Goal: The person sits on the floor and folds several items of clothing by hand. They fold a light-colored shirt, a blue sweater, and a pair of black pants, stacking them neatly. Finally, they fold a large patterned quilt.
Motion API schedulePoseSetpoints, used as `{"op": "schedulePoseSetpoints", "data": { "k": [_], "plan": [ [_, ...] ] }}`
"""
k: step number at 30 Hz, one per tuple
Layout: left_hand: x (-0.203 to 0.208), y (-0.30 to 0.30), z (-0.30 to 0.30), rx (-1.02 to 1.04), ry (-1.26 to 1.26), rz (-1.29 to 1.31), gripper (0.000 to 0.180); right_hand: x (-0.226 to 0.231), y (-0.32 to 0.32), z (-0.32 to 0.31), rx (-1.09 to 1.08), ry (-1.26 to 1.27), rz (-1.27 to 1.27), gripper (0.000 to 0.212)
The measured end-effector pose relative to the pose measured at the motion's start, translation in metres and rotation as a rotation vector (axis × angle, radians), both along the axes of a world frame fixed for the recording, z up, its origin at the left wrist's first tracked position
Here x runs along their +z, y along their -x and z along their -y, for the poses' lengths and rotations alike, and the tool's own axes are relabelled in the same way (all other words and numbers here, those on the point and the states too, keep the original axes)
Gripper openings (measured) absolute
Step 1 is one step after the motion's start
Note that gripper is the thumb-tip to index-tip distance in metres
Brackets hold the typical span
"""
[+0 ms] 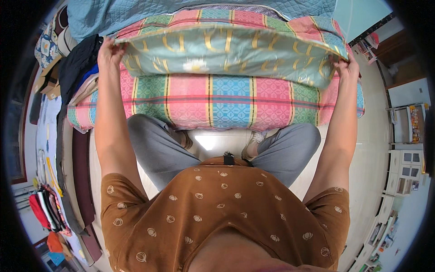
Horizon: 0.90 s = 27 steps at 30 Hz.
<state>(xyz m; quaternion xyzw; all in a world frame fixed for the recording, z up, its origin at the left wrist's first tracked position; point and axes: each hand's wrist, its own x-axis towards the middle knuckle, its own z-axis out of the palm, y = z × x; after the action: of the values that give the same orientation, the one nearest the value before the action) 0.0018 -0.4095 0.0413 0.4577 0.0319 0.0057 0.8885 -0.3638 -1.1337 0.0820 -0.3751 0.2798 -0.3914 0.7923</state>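
A long pale green cloth (181,54) with gold printed shapes and a white flower stretches sideways before me. Whether it is a sheet or some kind of cover I cannot tell. My left hand (111,52) grips its left end, fingers closed on the edge. At the opposite end my right hand (345,68) pinches the right corner between thumb and fingers. The cloth sags a little between them, its lower edge over a plaid bedspread (233,102) in pink, green, blue and yellow. Parts of my fingertips are hidden by the fabric.
A blue quilt (118,16) lies at the far side of the bed. Dark clothes (84,63) and a cardboard box (49,78) are at the left. Hanging clothes (41,208) show farther left. White cabinets (405,170) and shelves stand along the right over a tiled floor (369,163).
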Motion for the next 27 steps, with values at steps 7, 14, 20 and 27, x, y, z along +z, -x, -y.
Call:
{"op": "schedulePoseSetpoints", "data": {
  "k": [7, 14, 20, 27],
  "plan": [
    [0.061, 0.007, 0.024, 0.032, 0.079, 0.249, 0.057, 0.019, -0.002, 0.033, 0.015, 0.067, 0.277, 0.029],
    [-0.098, 0.042, -0.027, -0.029, -0.102, -0.001, 0.059, -0.133, 0.027, 0.013, 0.117, -0.15, -0.078, 0.03],
    [-0.197, 0.097, -0.011, 0.258, -0.25, -0.53, 0.004, -0.22, 0.078, 0.009, 0.182, -0.152, -0.484, 0.022],
    [-0.186, 0.11, -0.013, 0.36, -0.288, -0.523, 0.01, -0.21, 0.085, -0.002, 0.17, -0.074, -0.56, 0.024]
  ]
}}
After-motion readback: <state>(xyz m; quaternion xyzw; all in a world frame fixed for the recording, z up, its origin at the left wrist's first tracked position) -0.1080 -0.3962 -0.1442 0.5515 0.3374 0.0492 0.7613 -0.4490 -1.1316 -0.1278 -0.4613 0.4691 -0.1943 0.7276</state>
